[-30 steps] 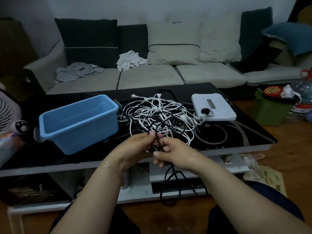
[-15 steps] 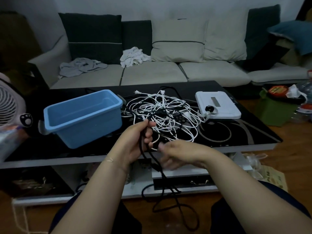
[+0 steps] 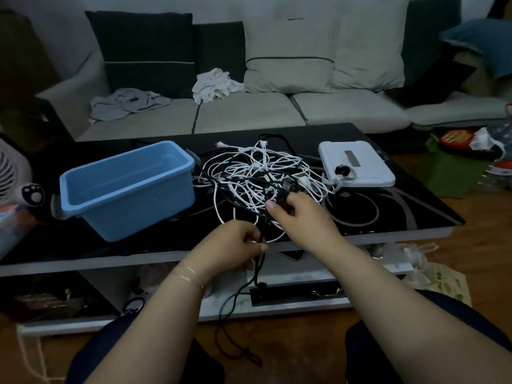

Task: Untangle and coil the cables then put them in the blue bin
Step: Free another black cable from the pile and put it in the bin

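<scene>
A tangle of white and black cables [image 3: 257, 173] lies in the middle of the black glass table [image 3: 388, 214]. An empty blue bin [image 3: 127, 187] stands to its left. My left hand [image 3: 235, 248] pinches a black cable [image 3: 243, 295] at the table's front edge; the cable hangs down to the floor between my knees. My right hand [image 3: 299, 217] is raised over the near side of the tangle and grips the same black cable near its plug end.
A white flat device [image 3: 357, 167] lies right of the tangle. A fan [image 3: 13, 176] stands at the far left. Behind the table is a sofa [image 3: 249, 112] with cloths on it. A green box [image 3: 448, 173] and clutter sit on the floor at right.
My right hand has moved up and forward onto the tangle with the black cable's end. My left hand has dropped lower to the table edge. The hanging cable now trails further down.
</scene>
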